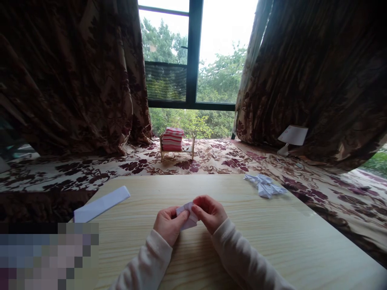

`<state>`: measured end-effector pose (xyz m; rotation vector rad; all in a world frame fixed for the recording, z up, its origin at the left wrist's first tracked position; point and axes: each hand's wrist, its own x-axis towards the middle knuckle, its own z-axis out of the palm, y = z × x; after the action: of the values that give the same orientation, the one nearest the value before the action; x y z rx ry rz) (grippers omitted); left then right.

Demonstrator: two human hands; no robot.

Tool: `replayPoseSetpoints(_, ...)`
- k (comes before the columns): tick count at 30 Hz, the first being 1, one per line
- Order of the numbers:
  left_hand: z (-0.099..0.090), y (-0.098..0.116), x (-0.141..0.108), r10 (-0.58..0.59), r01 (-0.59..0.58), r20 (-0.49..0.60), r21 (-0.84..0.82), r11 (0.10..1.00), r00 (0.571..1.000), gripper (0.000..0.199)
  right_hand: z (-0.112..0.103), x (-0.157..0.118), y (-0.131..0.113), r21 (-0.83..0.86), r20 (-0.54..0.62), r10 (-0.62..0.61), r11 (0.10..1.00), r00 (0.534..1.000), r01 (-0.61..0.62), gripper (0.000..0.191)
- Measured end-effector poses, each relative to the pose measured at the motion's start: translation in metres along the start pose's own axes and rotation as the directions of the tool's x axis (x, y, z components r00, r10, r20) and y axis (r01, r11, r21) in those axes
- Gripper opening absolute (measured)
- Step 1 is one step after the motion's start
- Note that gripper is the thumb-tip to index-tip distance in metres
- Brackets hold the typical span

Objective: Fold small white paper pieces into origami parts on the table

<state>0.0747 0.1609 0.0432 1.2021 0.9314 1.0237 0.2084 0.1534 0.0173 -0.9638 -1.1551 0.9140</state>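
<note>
Nearest me, the two sleeved arms reach over the bench (272, 249). Above its middle, the left hand (167, 225) has its grip closed on a small folded white paper (190, 222), thumb on top; the right hand (211, 213) pinches the paper's upper corner between thumb and finger. Open wood stretches from the right hand to the right edge. A long white paper strip (102, 204) slants along the left edge. Folded paper pieces (266, 187) crowd the far right corner. Past the far edge stand striped cloths (172, 139) and a lamp (293, 135).
</note>
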Motion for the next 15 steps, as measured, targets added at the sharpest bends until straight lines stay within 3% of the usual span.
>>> replayPoseSetpoints(2, 0.0, 0.0005, -0.0005, 0.001, -0.001, 0.0, 0.002, 1.0, 1.0, 0.023, -0.0001, 0.0, -0.0001, 0.023, 0.016, 0.045, 0.999, 0.999, -0.045, 0.027)
replayPoseSetpoints(8, 0.0022, 0.0016, -0.0008, 0.018, -0.018, -0.012, 0.017, 1.0, 1.0, 0.024, -0.0025, -0.0006, -0.0024, -0.132, 0.072, 0.062, 0.99, 0.995, -0.052, 0.029)
replayPoseSetpoints(15, 0.0043, 0.0018, -0.0016, 0.032, -0.032, -0.009, 0.053, 0.998, 0.999, 0.023, -0.0047, -0.0015, -0.004, -0.322, 0.179, -0.03, 0.943, 0.983, 0.087, 0.032)
